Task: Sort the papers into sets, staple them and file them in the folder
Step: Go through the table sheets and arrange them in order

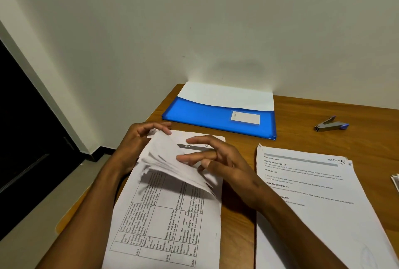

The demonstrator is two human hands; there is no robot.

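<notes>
Left hand (138, 139) grips the stack's (168, 204) far corner. Right hand (218, 160), fingers relaxed, presses its lifted sheets. Folder (216, 119) lies beyond the stack; stapler (330, 125) right of it.

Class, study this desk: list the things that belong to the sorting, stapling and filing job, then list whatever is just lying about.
Belongs to the job:
- stack of papers being leafed through by the left hand and right hand
- second paper pile
- stapler
- blue folder

Just there:
- wooden desk
- small paper edge at the right border; its purpose is unclear
</notes>
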